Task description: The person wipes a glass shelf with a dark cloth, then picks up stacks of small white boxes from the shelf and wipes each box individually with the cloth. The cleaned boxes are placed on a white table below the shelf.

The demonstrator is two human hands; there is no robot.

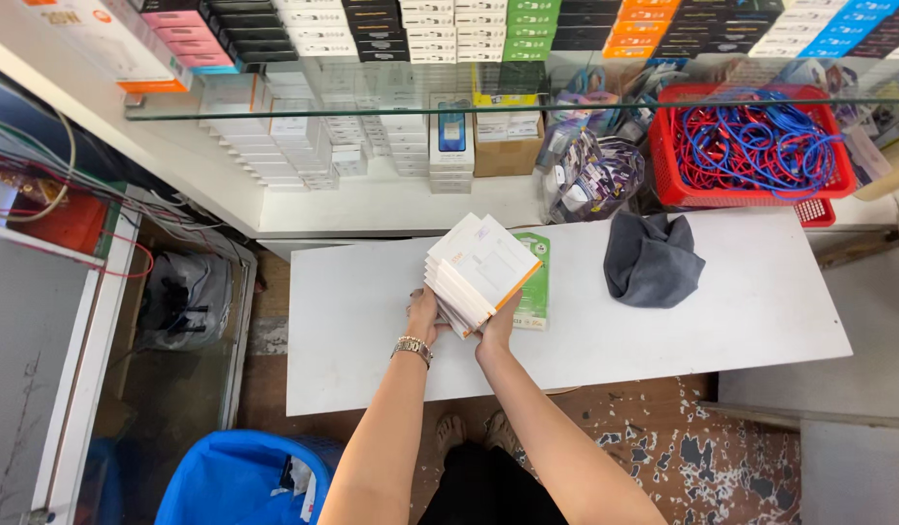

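Left hand: its grip was closed on the near left end of a stack of flat white boxes, wrist with a metal watch just behind
Right hand: its grip was closed on the near right corner of the same stack, fingers tucked under it
Stack: several thin white boxes, gathered edge to edge and tilted, held just over the middle of the white worktop; whether its lower edge touched the surface could not be told
Under the stack: one green flat pack lay on the worktop, partly covered by the boxes
How far along: judging from the layout, the boxes were already collected into one bundle and squared between both hands; the bundle had not been set down anywhere, and the green pack lay apart from it
Elsewhere on the worktop: a crumpled grey cloth lay well to the right
Behind: a red basket of red and blue cables, and shelves of small boxes
Floor: a blue bin near the left
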